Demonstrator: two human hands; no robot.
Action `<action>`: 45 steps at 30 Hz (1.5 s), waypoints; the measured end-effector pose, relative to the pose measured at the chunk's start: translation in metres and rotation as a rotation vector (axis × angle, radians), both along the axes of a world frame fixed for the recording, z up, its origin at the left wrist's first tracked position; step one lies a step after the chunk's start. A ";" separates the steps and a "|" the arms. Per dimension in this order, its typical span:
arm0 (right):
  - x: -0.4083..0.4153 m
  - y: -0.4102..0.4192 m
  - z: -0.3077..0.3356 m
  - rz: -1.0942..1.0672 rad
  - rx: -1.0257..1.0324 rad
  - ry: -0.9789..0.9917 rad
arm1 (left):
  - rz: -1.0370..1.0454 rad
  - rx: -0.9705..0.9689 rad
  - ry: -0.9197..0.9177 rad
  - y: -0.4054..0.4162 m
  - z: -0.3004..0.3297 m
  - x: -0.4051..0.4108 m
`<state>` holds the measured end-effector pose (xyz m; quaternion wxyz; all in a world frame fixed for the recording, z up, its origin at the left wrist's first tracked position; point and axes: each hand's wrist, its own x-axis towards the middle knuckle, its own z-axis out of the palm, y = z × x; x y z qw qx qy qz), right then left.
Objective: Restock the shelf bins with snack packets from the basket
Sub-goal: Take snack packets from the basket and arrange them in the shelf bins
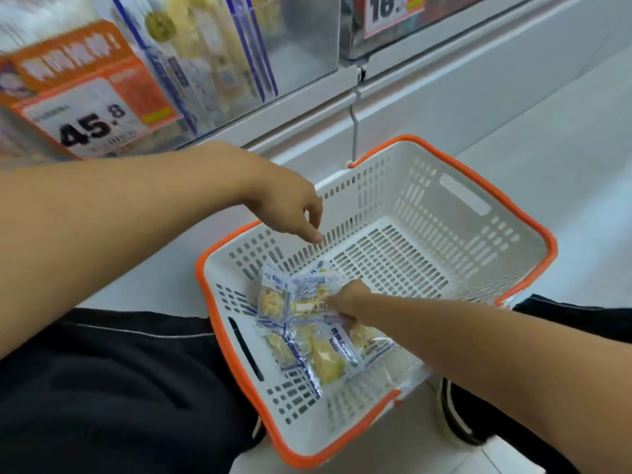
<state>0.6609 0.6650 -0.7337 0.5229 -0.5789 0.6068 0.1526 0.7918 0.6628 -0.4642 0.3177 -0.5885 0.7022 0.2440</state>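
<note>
Two bare arms reach over a white basket on pale floor.
Right hand grips snack packets at lower centre; left hand hovers loosely curled, holding nothing. Shelf bins fill the upper left.

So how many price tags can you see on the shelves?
2. One orange tag reading 45.8 hangs on the bin front at upper left; another tag, partly cut off at the top edge, shows 16 at upper right. Others may lie outside the view.
</note>
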 end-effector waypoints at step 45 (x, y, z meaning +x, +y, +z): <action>0.060 -0.182 0.420 0.793 -1.821 -0.245 | 0.453 -1.295 0.008 0.006 0.110 0.100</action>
